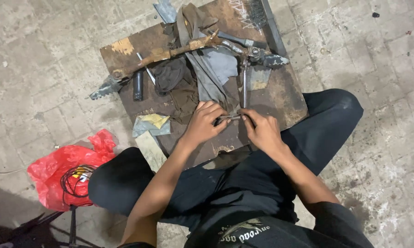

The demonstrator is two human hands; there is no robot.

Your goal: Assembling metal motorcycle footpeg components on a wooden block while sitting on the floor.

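head view: my left hand (202, 124) and my right hand (262, 131) both pinch a small metal piece (228, 119) with closed fingers, low over the rusty board (285, 98). a long rusty bar (170, 53) and grey rags (211, 69) lie past it. a red bag (55, 170) sits on the floor.

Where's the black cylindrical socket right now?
In the head view, the black cylindrical socket lies on the rusty metal plate, on its left part, just below the rusty bar and left of the dark rags.
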